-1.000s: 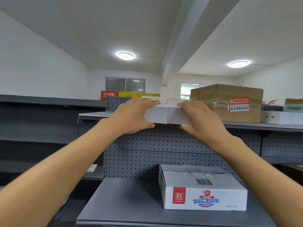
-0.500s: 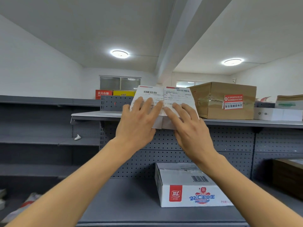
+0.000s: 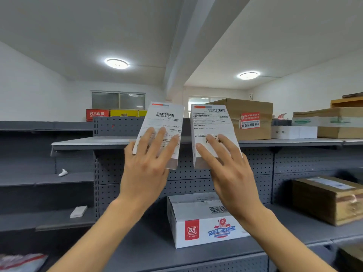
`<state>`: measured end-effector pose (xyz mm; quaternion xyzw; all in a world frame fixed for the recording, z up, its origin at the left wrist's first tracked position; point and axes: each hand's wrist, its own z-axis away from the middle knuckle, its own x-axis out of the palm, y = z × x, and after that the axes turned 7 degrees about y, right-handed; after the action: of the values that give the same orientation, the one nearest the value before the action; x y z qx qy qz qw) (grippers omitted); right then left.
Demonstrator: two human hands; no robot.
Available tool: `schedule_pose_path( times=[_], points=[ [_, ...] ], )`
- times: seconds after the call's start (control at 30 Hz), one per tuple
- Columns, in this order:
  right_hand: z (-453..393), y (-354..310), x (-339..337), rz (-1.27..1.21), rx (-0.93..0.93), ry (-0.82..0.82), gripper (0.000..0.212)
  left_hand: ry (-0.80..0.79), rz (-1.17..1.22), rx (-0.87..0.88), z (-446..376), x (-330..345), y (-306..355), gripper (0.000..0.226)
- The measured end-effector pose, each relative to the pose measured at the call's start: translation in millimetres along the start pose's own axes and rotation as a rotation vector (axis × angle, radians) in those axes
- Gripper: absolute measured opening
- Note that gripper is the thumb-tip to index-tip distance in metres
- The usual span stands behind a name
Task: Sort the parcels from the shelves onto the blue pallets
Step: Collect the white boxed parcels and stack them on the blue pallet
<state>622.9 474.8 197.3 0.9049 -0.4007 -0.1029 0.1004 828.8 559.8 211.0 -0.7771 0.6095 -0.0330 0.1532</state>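
Two white parcels — left hand (image 3: 145, 169) grips one (image 3: 163, 124), right hand (image 3: 231, 173) the other (image 3: 212, 124) — both tilted upright.

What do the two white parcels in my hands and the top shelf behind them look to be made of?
Left white parcel and right white parcel: likely thin matte cardboard, with crisp folded edges and paper shipping labels with barcodes.
Top shelf: probably grey painted sheet metal, with a thin flat edge and a perforated back panel below it.

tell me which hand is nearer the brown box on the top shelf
Right. The right hand holds a white parcel just left of the brown box; the left hand holds another parcel farther left.
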Motion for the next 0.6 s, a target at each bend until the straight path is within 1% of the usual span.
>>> schedule_pose_path(
  times=[0.13, 0.33, 0.47, 0.6],
  points=[
    [20.0, 20.4, -33.2, 0.055, 0.019, -0.041, 0.082, 0.033, 0.105, 0.009, 3.2, -5.8, 26.9, 0.082],
    [45.1, 58.7, -99.4, 0.126, 0.017, -0.082, 0.082, 0.070, 0.200, 0.001, -8.3, -25.5, 83.8, 0.070],
    [62.0, 90.6, -144.1, 0.184, 0.030, -0.094, 0.080, 0.095, 0.281, 0.015, -19.1, -39.3, 141.2, 0.069],
    [95.0, 126.1, -196.7, 0.239, 0.067, -0.121, 0.078, 0.081, 0.394, 0.029, -24.3, -45.8, 215.3, 0.070]
  ],
)
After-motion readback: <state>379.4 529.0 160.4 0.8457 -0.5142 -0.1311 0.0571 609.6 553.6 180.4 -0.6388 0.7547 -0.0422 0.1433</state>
